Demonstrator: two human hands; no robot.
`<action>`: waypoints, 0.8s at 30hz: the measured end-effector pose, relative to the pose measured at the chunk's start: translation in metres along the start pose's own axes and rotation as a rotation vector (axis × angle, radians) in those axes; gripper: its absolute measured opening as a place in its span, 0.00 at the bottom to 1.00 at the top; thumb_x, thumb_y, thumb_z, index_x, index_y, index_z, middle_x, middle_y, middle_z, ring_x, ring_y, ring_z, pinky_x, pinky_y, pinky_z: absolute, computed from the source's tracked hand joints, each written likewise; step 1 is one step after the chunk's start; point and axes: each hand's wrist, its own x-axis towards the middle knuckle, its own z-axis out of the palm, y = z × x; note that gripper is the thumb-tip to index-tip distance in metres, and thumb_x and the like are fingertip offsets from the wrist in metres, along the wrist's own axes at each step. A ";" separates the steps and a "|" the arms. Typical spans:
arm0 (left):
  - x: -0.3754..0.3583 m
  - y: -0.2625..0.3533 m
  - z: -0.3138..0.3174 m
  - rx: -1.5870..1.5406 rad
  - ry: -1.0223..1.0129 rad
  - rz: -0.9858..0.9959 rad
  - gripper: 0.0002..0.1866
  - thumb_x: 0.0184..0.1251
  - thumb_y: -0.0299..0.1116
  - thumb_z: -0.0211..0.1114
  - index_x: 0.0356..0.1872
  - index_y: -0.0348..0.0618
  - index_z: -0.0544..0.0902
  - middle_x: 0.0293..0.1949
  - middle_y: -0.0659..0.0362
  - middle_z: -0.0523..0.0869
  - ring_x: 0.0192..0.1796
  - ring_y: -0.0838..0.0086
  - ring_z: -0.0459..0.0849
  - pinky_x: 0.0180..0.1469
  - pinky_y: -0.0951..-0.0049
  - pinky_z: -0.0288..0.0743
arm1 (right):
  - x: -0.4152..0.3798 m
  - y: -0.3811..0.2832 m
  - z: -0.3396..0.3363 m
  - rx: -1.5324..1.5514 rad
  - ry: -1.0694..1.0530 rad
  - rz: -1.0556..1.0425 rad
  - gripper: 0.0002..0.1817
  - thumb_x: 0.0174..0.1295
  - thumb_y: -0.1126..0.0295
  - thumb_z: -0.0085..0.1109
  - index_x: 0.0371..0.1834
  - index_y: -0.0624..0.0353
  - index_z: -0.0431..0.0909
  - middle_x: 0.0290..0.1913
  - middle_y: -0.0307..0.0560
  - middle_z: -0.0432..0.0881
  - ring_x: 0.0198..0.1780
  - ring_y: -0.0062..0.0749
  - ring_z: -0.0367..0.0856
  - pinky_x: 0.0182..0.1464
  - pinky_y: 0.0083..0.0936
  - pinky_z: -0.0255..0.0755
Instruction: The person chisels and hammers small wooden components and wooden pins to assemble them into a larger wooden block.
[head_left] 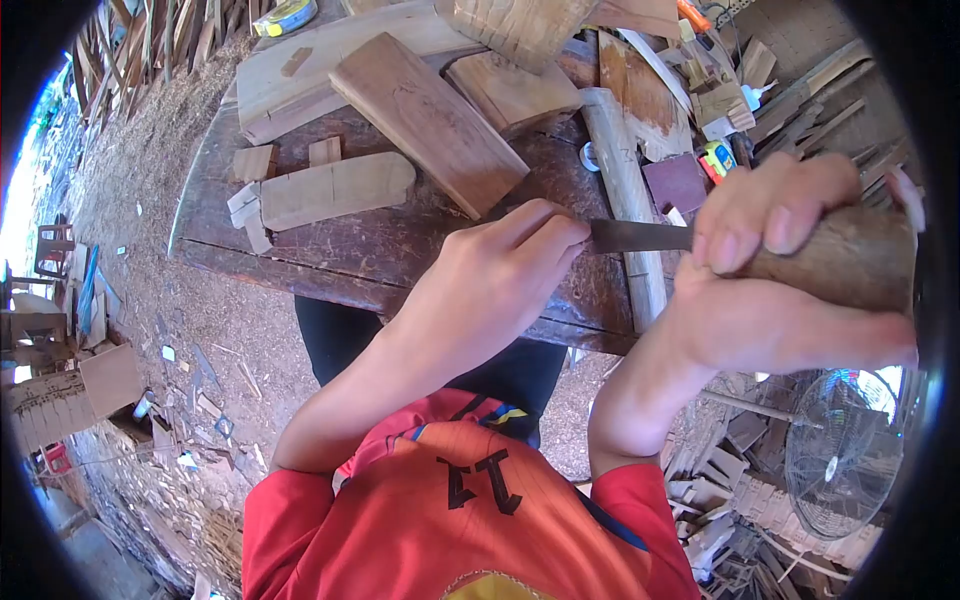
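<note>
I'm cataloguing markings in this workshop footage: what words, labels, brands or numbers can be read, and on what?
"1" and a second, unclear digit: red shirt, upside down in this view.
Possibly "3": pale wooden strip, faint.
Too small to read: upper-left tape measure and right-side tape measure.
No brand is legible.

Close head-worn view, forward and down
</note>
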 end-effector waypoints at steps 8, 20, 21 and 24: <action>-0.009 -0.006 0.009 -0.014 0.003 -0.077 0.08 0.66 0.26 0.73 0.44 0.41 0.86 0.43 0.55 0.90 0.43 0.58 0.91 0.44 0.64 0.87 | -0.007 0.017 0.009 -0.030 -0.017 -0.067 0.52 0.63 0.15 0.30 0.59 0.58 0.69 0.22 0.41 0.71 0.11 0.23 0.63 0.10 0.20 0.59; -0.009 -0.005 0.008 -0.017 0.020 -0.082 0.08 0.64 0.25 0.75 0.43 0.38 0.87 0.41 0.55 0.91 0.41 0.60 0.92 0.44 0.65 0.86 | -0.007 0.017 0.000 0.065 -0.125 -0.034 0.54 0.62 0.13 0.26 0.61 0.56 0.68 0.22 0.42 0.69 0.11 0.24 0.61 0.10 0.21 0.59; -0.010 -0.006 0.007 -0.015 0.018 -0.077 0.08 0.64 0.25 0.75 0.43 0.38 0.87 0.41 0.55 0.91 0.42 0.60 0.92 0.44 0.66 0.86 | -0.007 0.019 -0.001 0.078 -0.120 -0.023 0.54 0.62 0.13 0.25 0.61 0.56 0.67 0.22 0.42 0.69 0.11 0.25 0.60 0.10 0.21 0.59; -0.011 -0.007 0.006 -0.020 0.016 -0.075 0.09 0.64 0.24 0.75 0.43 0.39 0.88 0.42 0.54 0.92 0.43 0.61 0.93 0.45 0.67 0.86 | -0.006 0.019 -0.006 0.099 -0.120 -0.009 0.54 0.62 0.13 0.26 0.62 0.55 0.67 0.22 0.43 0.69 0.11 0.25 0.60 0.10 0.22 0.58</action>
